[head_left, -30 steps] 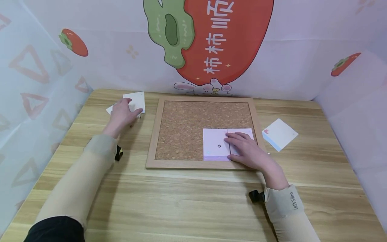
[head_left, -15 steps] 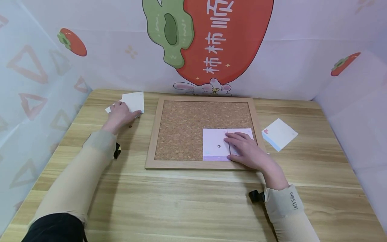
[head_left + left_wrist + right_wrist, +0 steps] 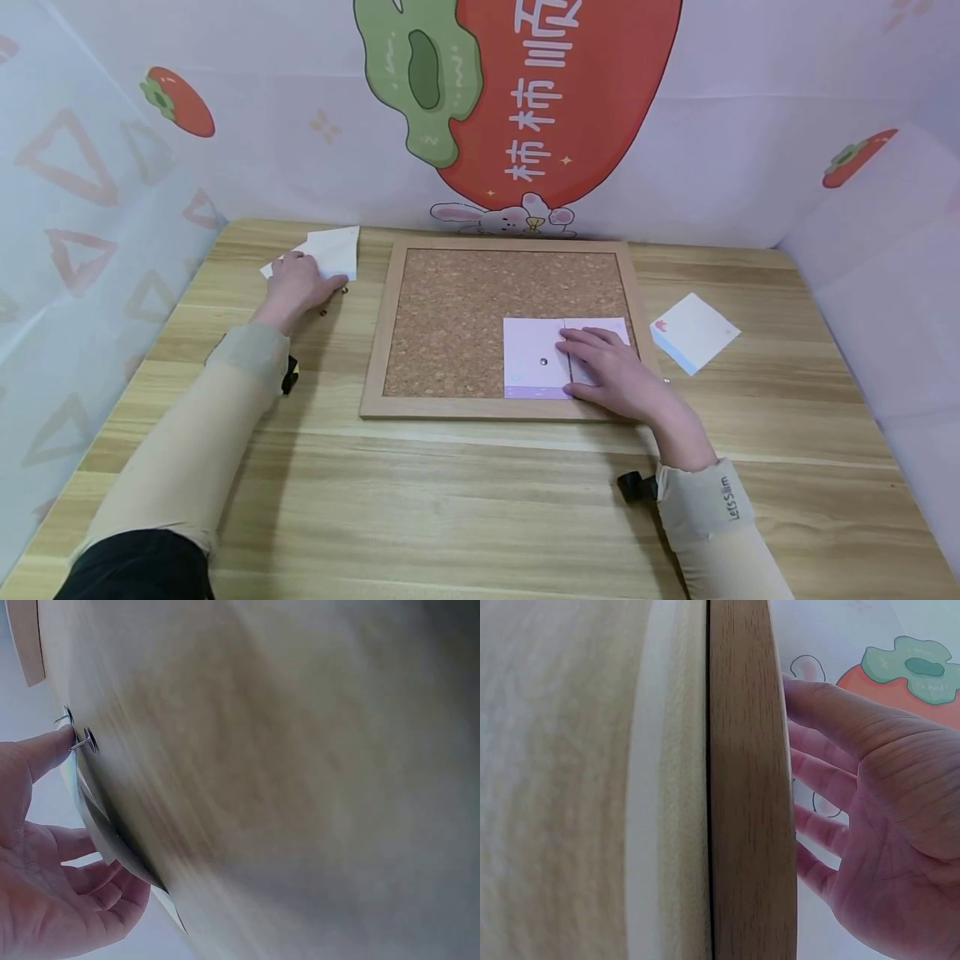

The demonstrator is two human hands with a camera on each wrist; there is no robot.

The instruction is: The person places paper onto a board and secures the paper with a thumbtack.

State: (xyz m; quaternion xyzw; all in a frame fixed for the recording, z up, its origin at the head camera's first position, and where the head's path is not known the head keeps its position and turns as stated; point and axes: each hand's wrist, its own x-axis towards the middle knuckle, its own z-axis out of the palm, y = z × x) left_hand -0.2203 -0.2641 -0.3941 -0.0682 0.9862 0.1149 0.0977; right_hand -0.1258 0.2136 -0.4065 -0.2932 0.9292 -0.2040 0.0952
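At the far left, my left hand has its thumb and curled fingers on a white paper note that overlaps another. The left wrist view shows the note's edge bowed between thumb and fingers. Two thumbtacks lie point up near the thumb. My right hand rests with spread fingers over two purple-edged notes on the cork board. The left of these notes bears a thumbtack; the right one is mostly covered by the hand.
Right of the board, a blue-edged note lies turned on the wooden table, with a small tack close to the frame. A raised wooden frame borders the cork. A printed cloth stands behind the table.
My left hand has lowered and shifted slightly left on the notes, and its fingers have drawn in. The right hand stays where it was on the board.
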